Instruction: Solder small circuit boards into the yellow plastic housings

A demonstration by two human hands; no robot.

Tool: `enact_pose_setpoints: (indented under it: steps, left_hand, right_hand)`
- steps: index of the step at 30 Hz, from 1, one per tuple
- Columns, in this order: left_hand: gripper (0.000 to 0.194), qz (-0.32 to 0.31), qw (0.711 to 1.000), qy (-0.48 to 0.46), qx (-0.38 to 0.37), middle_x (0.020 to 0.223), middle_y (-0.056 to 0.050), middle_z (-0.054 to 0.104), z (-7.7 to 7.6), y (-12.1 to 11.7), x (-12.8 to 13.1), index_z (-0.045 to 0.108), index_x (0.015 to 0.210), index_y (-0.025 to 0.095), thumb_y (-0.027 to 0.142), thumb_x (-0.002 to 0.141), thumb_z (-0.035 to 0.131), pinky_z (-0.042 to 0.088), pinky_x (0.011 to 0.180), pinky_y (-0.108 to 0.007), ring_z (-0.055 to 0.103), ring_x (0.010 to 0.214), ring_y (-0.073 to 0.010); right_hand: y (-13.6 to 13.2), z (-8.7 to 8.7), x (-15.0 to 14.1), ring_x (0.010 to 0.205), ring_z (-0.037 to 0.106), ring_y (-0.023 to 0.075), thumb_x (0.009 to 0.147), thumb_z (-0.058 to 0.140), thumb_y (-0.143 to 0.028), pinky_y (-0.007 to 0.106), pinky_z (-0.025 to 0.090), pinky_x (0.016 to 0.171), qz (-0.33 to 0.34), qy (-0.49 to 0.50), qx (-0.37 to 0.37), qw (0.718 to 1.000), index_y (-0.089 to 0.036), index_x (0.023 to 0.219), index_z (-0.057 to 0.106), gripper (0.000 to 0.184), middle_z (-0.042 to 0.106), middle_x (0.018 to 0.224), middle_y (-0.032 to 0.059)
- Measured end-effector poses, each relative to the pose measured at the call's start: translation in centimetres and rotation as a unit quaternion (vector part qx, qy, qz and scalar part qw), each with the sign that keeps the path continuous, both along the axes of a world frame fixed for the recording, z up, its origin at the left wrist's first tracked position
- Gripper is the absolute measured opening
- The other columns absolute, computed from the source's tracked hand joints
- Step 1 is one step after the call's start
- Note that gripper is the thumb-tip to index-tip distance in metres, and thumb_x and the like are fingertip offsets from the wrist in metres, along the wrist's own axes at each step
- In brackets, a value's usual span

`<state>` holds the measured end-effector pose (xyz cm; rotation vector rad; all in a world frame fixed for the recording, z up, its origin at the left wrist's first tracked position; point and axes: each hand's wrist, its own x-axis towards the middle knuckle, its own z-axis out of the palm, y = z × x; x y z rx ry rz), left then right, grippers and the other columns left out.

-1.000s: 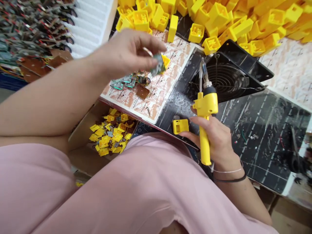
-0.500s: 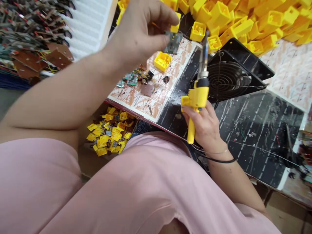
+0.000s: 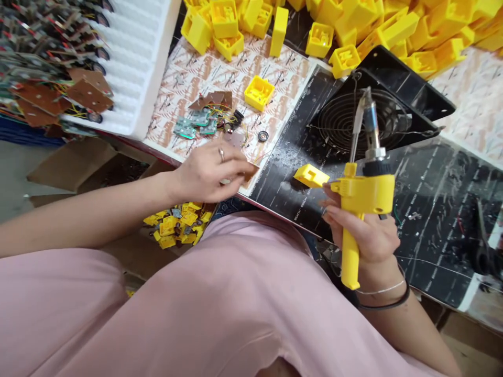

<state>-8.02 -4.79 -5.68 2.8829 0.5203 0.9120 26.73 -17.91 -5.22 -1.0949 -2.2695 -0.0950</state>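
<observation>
Pinching a brown board (image 3: pixel 252 172) near the table edge, just left of the frame's centre, your left hand (image 3: pixel 214 173) is lower than half a second ago, when it held a green board toward the top of the frame. That green board is gone from your fingers; your attention appears to pass from one board to the other. Your right hand (image 3: pixel 373 235), right of centre, is wrapped around the handle of the gun (image 3: pixel 367 191), whose tip now stands lower and farther right, in front of the fan (image 3: pixel 340 124). A yellow case (image 3: pixel 312 176) lies just left of your right fingertips; contact cannot be told. The brown board is thin and flat, tilted, and largely covered by your fingers. The gun has a yellow body, a black collar and a stained metal barrel pointing up the frame.
</observation>
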Motion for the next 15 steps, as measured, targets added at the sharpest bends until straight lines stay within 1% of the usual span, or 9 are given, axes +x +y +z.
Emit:
enact_pose_setpoints:
  steps: [1, 3, 5, 8, 9, 11, 13, 15]
  left_hand:
    - [0.015, 0.046, 0.999, 0.005, 0.003, 0.103, -0.004, 0.078, 0.5, 0.4, 0.3, 0.069, 0.110, 0.022, 0.024, 0.098, 0.060, 0.059, 0.085, -0.037, 0.075, 0.093, -0.0196]
    - [0.020, 0.121, 0.992, 0.033, -0.022, 0.101, -0.005, 0.078, 1.2, 1.0, 1.5, 0.073, 0.103, 0.021, 0.034, 0.101, 0.057, 0.055, 0.084, -0.041, 0.074, 0.096, -0.0240]
    - [0.029, 0.161, 0.981, 0.082, -0.069, 0.103, -0.008, 0.076, 1.5, 1.5, 2.9, 0.075, 0.100, 0.021, 0.041, 0.100, 0.055, 0.053, 0.089, -0.045, 0.072, 0.102, -0.0289]
    - [0.033, 0.196, 0.962, 0.142, -0.125, 0.100, -0.010, 0.074, 1.3, 1.7, 4.9, 0.075, 0.095, 0.020, 0.049, 0.091, 0.062, 0.050, 0.097, -0.051, 0.069, 0.106, -0.0340]
    - [0.032, 0.206, 0.957, 0.152, -0.139, 0.096, -0.010, 0.073, 1.1, 1.7, 5.4, 0.075, 0.092, 0.020, 0.049, 0.088, 0.064, 0.049, 0.098, -0.053, 0.068, 0.104, -0.0348]
    - [0.026, 0.220, 0.949, 0.161, -0.160, 0.088, -0.010, 0.071, 0.7, 1.7, 6.1, 0.073, 0.087, 0.019, 0.043, 0.084, 0.064, 0.048, 0.098, -0.055, 0.068, 0.098, -0.0348]
    - [0.021, 0.222, 0.948, 0.158, -0.166, 0.083, -0.009, 0.069, 0.2, 1.8, 6.3, 0.073, 0.084, 0.019, 0.037, 0.083, 0.061, 0.047, 0.095, -0.056, 0.067, 0.092, -0.0329]
    - [0.020, 0.220, 0.949, 0.152, -0.169, 0.079, -0.008, 0.068, 0.0, 1.8, 6.3, 0.074, 0.082, 0.020, 0.032, 0.085, 0.058, 0.046, 0.094, -0.054, 0.066, 0.088, -0.0307]
  right_hand:
    - [0.5, 0.1, -0.1, 0.106, 0.079, 0.0214, 0.094, 0.070, -0.005, 0.027, 0.063, 0.086, -0.007, -0.004, 0.011, 1.000, -0.028, 0.133, 0.067, 0.045, 0.080, 0.119, 0.0035]
    - [1.6, 0.2, -0.7, 0.114, 0.077, 0.0238, 0.094, 0.070, -0.003, 0.029, 0.063, 0.093, -0.023, -0.011, 0.029, 0.999, -0.026, 0.137, 0.065, 0.049, 0.078, 0.127, 0.0062]
    - [2.5, 0.5, -1.3, 0.117, 0.076, 0.0252, 0.093, 0.070, -0.002, 0.032, 0.063, 0.097, -0.030, -0.018, 0.035, 0.999, -0.025, 0.137, 0.066, 0.049, 0.078, 0.126, 0.0069]
    - [2.7, 0.6, -1.8, 0.113, 0.078, 0.0254, 0.091, 0.074, -0.003, 0.034, 0.065, 0.095, -0.016, -0.024, 0.022, 0.999, -0.023, 0.131, 0.067, 0.045, 0.080, 0.117, 0.0065]
    - [2.5, 0.6, -1.9, 0.111, 0.079, 0.0253, 0.090, 0.076, -0.004, 0.034, 0.066, 0.093, -0.005, -0.019, 0.013, 1.000, -0.024, 0.131, 0.067, 0.046, 0.080, 0.116, 0.0060]
    - [2.0, 0.6, -2.1, 0.112, 0.079, 0.0266, 0.089, 0.079, -0.008, 0.037, 0.067, 0.091, 0.005, 0.011, -0.015, 1.000, -0.027, 0.132, 0.064, 0.049, 0.079, 0.122, 0.0058]
    - [1.6, 0.6, -2.3, 0.117, 0.077, 0.0297, 0.090, 0.082, -0.017, 0.044, 0.067, 0.095, -0.003, 0.047, -0.040, 0.998, -0.028, 0.134, 0.061, 0.050, 0.076, 0.131, 0.0080]
    - [1.5, 0.6, -2.8, 0.121, 0.075, 0.0325, 0.090, 0.085, -0.032, 0.050, 0.064, 0.102, -0.018, 0.057, -0.065, 0.996, -0.027, 0.133, 0.058, 0.051, 0.075, 0.133, 0.0116]
